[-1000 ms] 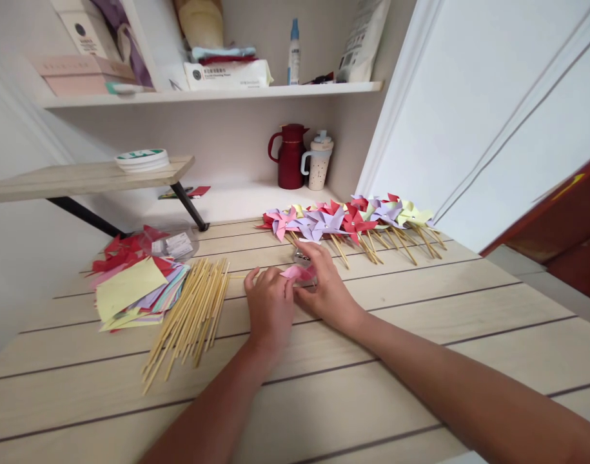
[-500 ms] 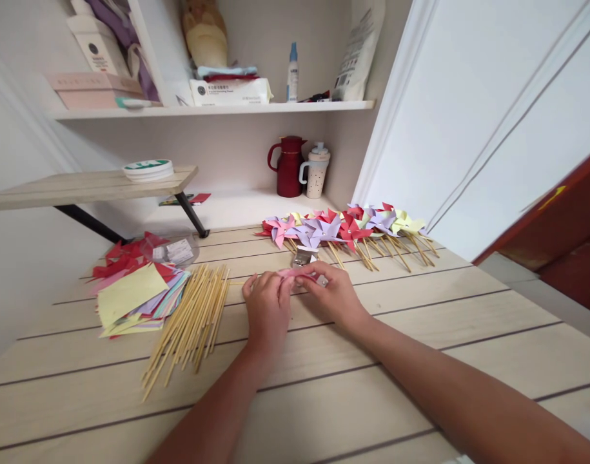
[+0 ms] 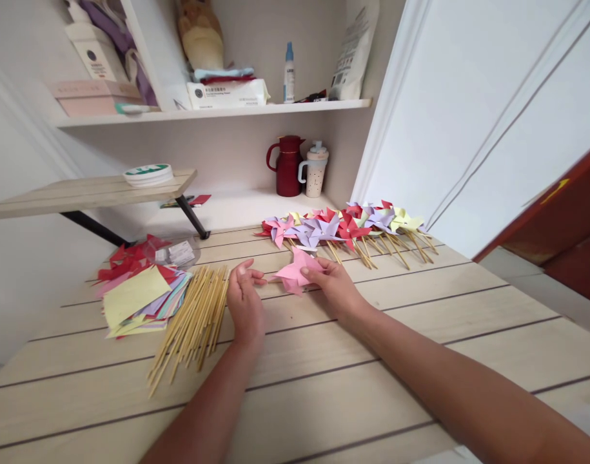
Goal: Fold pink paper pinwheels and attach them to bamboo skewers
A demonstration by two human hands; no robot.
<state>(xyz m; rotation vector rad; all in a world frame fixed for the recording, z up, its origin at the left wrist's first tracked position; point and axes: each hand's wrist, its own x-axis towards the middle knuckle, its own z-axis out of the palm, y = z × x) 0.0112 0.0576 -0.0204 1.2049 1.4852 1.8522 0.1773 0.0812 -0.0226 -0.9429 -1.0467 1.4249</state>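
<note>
My right hand (image 3: 338,289) holds a pink paper pinwheel (image 3: 295,272) just above the wooden table (image 3: 353,386), facing me. My left hand (image 3: 244,299) hovers to its left with fingers apart, empty, close to a pile of bamboo sticks (image 3: 193,317). A thin stick runs under my left fingers toward the pinwheel. Beyond my hands lies a row of finished pinwheels (image 3: 345,227) in pink, purple, red and yellow on sticks.
A stack of coloured paper squares (image 3: 137,296) lies at the left with red cut pieces (image 3: 127,254) and a small clear packet (image 3: 178,251) behind. A red jug (image 3: 287,165) and speckled cup (image 3: 315,169) stand at the back. A raised wooden shelf (image 3: 89,188) is at left.
My right hand has lifted the pink pinwheel and turned it upright. My left hand has let go of it and drawn back to the left with its fingers spread.
</note>
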